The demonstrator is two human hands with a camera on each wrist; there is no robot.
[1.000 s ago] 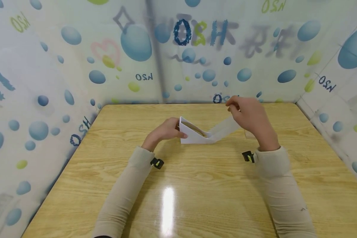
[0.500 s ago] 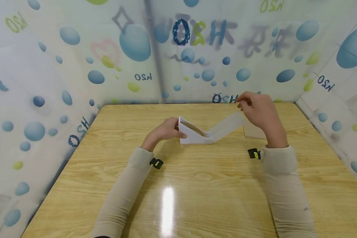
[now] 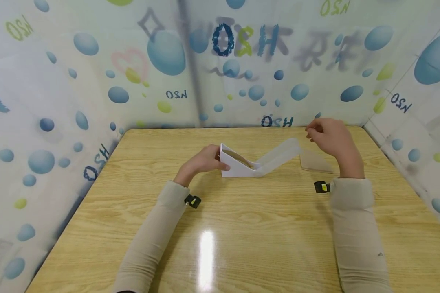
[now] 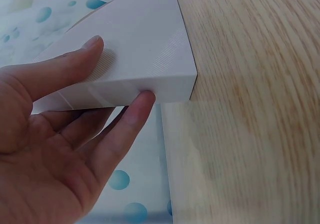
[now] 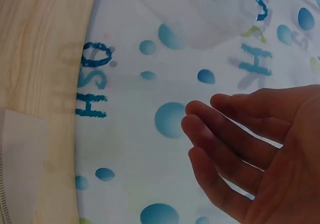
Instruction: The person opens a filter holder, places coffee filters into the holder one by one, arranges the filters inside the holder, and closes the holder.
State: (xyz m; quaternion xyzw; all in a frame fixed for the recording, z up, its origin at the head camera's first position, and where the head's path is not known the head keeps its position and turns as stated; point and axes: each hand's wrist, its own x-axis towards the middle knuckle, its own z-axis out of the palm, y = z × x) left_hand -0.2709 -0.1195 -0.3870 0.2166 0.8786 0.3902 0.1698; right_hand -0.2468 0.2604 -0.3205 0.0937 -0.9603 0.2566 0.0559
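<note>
My left hand (image 3: pixel 206 158) grips the tall left end of a white box (image 3: pixel 236 166) with a slanted open top, resting on the table. In the left wrist view the thumb lies on one face of the box (image 4: pixel 145 44), with fingers on the narrow end and beneath. Something brown (image 3: pixel 238 158) shows inside the opening. From the box's low end a translucent sheet (image 3: pixel 280 156) slants up to the right. My right hand (image 3: pixel 333 136) hovers apart from the sheet's free end, fingers loosely curled, holding nothing, as the right wrist view of the hand (image 5: pixel 255 144) confirms.
A flat tan piece (image 3: pixel 313 162), partly behind the sheet's end, lies on the wooden table (image 3: pixel 260 232) below my right hand. Its edge looks toothed in the right wrist view. A printed wall covering (image 3: pixel 256 93) stands behind the table.
My right hand has moved right, away from the translucent sheet, leaving its end standing up. More of the tan piece shows. The left hand and box have stayed in place.
</note>
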